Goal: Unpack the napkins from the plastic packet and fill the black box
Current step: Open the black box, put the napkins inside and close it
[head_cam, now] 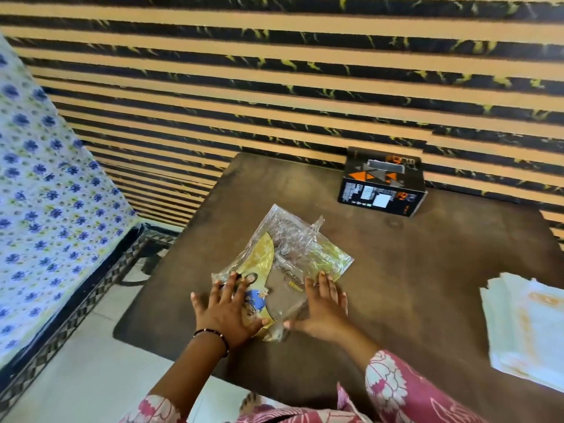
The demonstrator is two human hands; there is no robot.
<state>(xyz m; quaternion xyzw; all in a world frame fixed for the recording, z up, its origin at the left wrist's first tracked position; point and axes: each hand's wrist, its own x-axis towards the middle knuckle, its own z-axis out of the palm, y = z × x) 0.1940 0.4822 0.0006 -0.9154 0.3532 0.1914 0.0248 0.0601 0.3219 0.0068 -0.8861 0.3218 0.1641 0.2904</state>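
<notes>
The plastic packet (283, 264) lies flat and crumpled near the front middle of the dark brown table (427, 270), and it looks emptied: through the clear film only the table colour and the printed yellow insert show, with no stack of paper inside. The napkins (531, 328) sit in 1 loose white pile at the right edge of the table, well apart from the packet, so the unpacking half of the task appears done. The left hand (227, 309) rests palm down on the packet's near left corner with fingers spread wide, and the right hand (323, 306) lies open and flat on its near right side, thumb out toward the other hand; neither hand grips anything, both just press or smooth the film against the table. The black box (383, 181) stands at the far side of the table against the striped wall, away from both hands and from the pile. Its top seems closed, though the view is soft there and I cannot be sure. No napkin is visible in or on it, so filling the box looks wholly left to do: the 2 hands must leave the packet, open the box and carry the pile across.
</notes>
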